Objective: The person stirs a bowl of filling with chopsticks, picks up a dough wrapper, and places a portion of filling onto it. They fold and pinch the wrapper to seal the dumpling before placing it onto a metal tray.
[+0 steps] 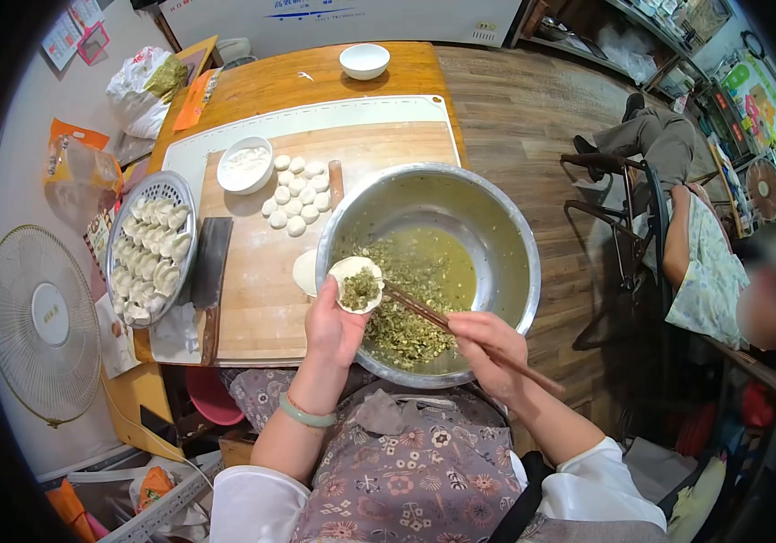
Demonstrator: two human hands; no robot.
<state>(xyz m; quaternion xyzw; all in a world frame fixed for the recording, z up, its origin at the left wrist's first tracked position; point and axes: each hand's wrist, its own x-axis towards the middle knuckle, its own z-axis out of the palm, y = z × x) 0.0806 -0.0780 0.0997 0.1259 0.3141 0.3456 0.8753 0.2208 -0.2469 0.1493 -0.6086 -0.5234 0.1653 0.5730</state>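
Note:
My left hand (332,328) holds a round dumpling wrapper (345,268) with a mound of green filling (360,288) on it. In my right hand (489,351) is a pair of chopsticks (424,311), whose tips touch the filling on the wrapper. Beneath both hands stands a large metal basin (522,271) with chopped green filling and liquid inside. Partly hidden by the basin, another flat wrapper (305,271) lies on the wooden board (257,308). Several dough pieces (296,195) are grouped farther up the board, beside a rolling pin (336,183) that the basin partly covers.
At left, a metal tray (191,195) bears rows of dumplings, next to a cleaver (213,262). A bowl of flour (245,166) sits on the board, and a white bowl (364,61) at the table's far end. A fan (44,317) stands left; a seated person (705,262) is right.

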